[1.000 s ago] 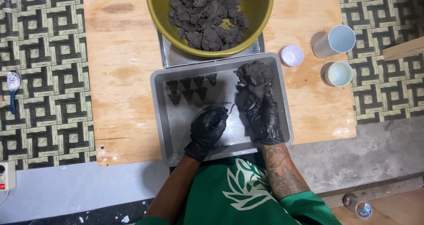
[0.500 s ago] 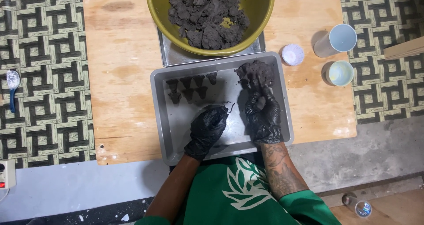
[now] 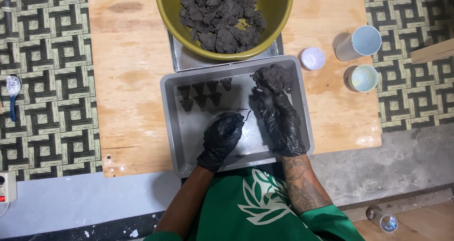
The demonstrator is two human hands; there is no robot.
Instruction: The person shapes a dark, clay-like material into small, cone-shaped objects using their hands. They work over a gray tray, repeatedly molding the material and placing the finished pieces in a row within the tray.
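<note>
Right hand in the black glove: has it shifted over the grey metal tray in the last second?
No. The right hand lies where it was, fingertips against the dark clay lump in the grey metal tray's far right corner.

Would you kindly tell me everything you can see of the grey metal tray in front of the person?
The rectangular grey metal tray looks like dull steel, shallow, with rounded corners and a raised rim. It lies flat on the pale wooden board, just below the yellow bowl. Small dark cone-shaped pieces sit in rows at its upper left; a dark clay-like lump lies at its upper right. Both black-gloved hands, left and right, are inside it.
</note>
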